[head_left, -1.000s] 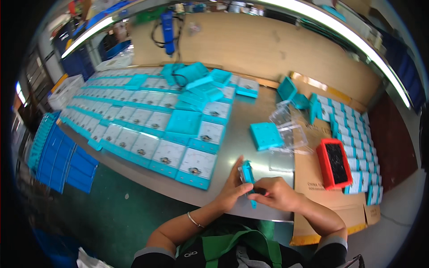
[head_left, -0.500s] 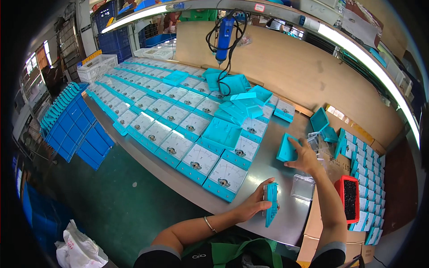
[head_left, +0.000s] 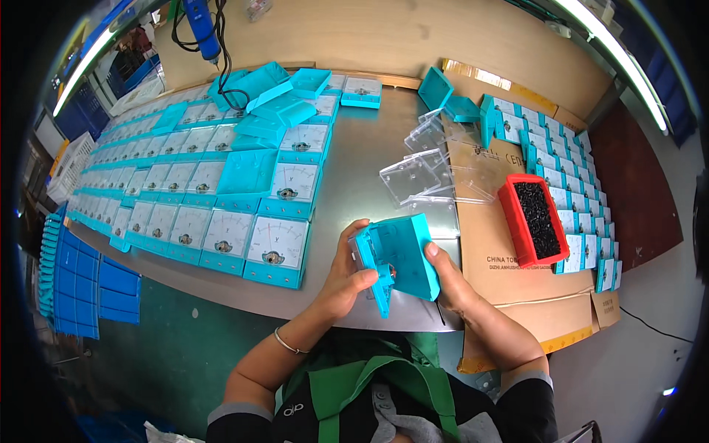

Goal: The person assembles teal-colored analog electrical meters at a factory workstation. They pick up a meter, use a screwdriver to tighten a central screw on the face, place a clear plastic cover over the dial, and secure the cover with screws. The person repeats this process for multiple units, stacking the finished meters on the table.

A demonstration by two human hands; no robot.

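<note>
My left hand (head_left: 343, 277) is closed around a panel meter (head_left: 382, 292), its turquoise back frame and inner mechanism turned toward my right. In my right hand (head_left: 450, 280) I grip a turquoise box-shaped housing (head_left: 413, 251), tilted with its hollow side facing the meter. The two parts are held close together above the metal table's front edge; whether they touch I cannot tell. Clear plastic covers (head_left: 413, 179) lie behind them on the table. Rows of white-faced meters with turquoise frames (head_left: 275, 244) fill the left side.
A red bin of small black parts (head_left: 533, 221) stands on cardboard (head_left: 502, 284) at the right, beside stacked meters (head_left: 569, 173). Loose turquoise housings (head_left: 258, 111) lie heaped on the meters. A blue electric screwdriver (head_left: 201, 29) hangs at upper left. Blue crates (head_left: 96, 273) stand left of the table.
My right hand has picked the turquoise housing up off the table and brought it to the meter in my left hand. The view has swung toward the right.
</note>
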